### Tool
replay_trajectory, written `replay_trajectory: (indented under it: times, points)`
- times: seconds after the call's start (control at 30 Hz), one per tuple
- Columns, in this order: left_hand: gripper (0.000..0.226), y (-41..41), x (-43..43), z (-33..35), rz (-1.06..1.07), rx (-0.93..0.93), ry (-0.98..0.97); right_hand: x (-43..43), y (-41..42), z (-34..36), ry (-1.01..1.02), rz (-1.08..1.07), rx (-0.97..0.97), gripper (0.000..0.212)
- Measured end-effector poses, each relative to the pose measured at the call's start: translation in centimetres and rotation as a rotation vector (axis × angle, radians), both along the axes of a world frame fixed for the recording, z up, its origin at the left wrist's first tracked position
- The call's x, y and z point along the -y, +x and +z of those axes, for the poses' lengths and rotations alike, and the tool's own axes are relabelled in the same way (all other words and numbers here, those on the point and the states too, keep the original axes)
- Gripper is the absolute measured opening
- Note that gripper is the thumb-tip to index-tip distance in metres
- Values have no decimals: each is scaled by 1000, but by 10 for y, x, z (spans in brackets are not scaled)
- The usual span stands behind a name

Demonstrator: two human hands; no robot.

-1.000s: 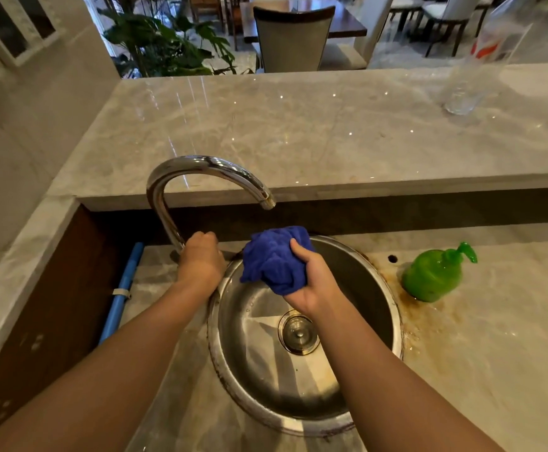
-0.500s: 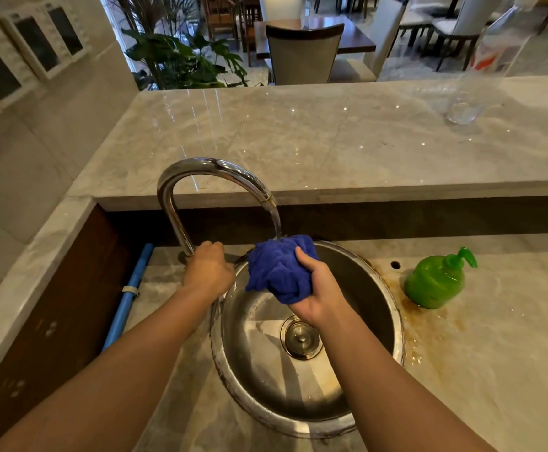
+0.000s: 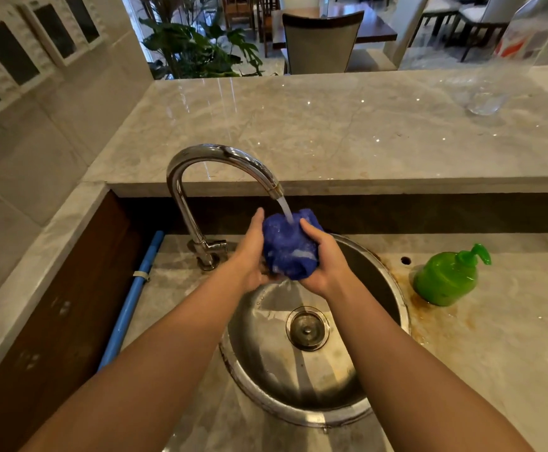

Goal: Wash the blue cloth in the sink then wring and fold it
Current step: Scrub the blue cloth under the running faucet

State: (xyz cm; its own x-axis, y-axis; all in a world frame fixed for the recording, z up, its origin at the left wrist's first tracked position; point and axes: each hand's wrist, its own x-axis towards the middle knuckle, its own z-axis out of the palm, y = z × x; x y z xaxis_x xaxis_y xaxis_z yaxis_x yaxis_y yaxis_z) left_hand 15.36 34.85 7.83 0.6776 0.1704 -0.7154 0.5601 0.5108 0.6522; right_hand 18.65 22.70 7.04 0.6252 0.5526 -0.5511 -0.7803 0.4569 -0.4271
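Head view shows the blue cloth (image 3: 288,249) bunched into a ball and held over the far side of the round sink (image 3: 396,308), right under the faucet (image 3: 220,158), whose stream lands on top of the bundle. The left hand (image 3: 250,256) cups its left side with fingers loosely curved, and the right hand (image 3: 323,259) is wrapped around its right side, so both are closed on the cloth. To wash it well, I judge the ball should be loosened and turned under the water so the inner folds get soaked, then rubbed against itself. Keeping it low over the bowl would limit splashing onto the counter (image 3: 494,337). The green soap bottle (image 3: 445,278) stands untouched just right of the sink.
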Motion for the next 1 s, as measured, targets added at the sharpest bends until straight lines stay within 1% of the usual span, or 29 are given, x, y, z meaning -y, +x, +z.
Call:
replay_trajectory:
  times: [0.03,0.07,0.13,0.17,0.2,0.23,0.27,0.37,0.4,0.43,0.5,0.53,0.6,0.63,0.7,0.73,0.77,0.8,0.83,0.9,0.93,1.0]
  points:
    - [64,5,4,-2,0,9,-42,-1,1,-1,-35,-2,24,30]
    - [59,7,10,-5,11,23,-27,-1,2,-2,-73,-8,51,32]
    - [40,12,18,-12,44,70,143,-2,5,-2,-187,-19,142,33]
    - [29,13,20,-14,86,88,236,0,7,-4,-289,-17,225,30]
    - [20,15,20,-17,141,99,293,2,8,-5,-404,-19,315,26]
    - [17,18,18,-20,194,111,308,6,10,-6,-484,-34,399,21]
    - [21,21,17,-22,246,126,271,9,9,-7,-514,-60,440,19]
    - [47,30,23,-23,318,140,25,9,3,-9,-443,-61,429,19]
    - [58,33,26,-27,324,141,-90,5,0,-10,-459,-40,455,19]
    - [65,34,28,-27,325,135,-162,1,-2,-12,-519,-29,516,18]
    - [60,36,27,-29,328,135,-161,-3,2,-12,-676,-74,626,12]
    - [54,39,24,-34,332,116,-139,-2,6,-9,-726,-110,649,13]
    - [41,42,18,-35,339,24,-116,1,14,-4,-746,-155,702,25]
    - [35,42,18,-32,351,-11,-123,-2,15,-2,-749,-166,769,31]
    - [28,40,25,-22,317,37,-131,-13,9,1,-847,-125,1012,39]
    - [28,41,30,-21,279,75,-101,-18,6,-1,-922,-94,1135,39]
    - [29,38,35,-18,233,83,-68,-23,8,-5,-994,-92,1204,39]
    - [28,39,36,-21,200,100,-76,-26,15,-8,-1060,-101,1209,39]
    - [24,37,37,-19,169,97,-70,-25,25,-12,-1113,-92,1152,38]
    - [16,35,35,-16,81,62,41,-20,44,-17,-1115,7,898,33]
    - [17,35,30,-18,65,61,85,-16,47,-18,-1051,77,755,28]
    - [29,38,20,-17,85,58,85,-7,43,-11,-801,155,515,18]
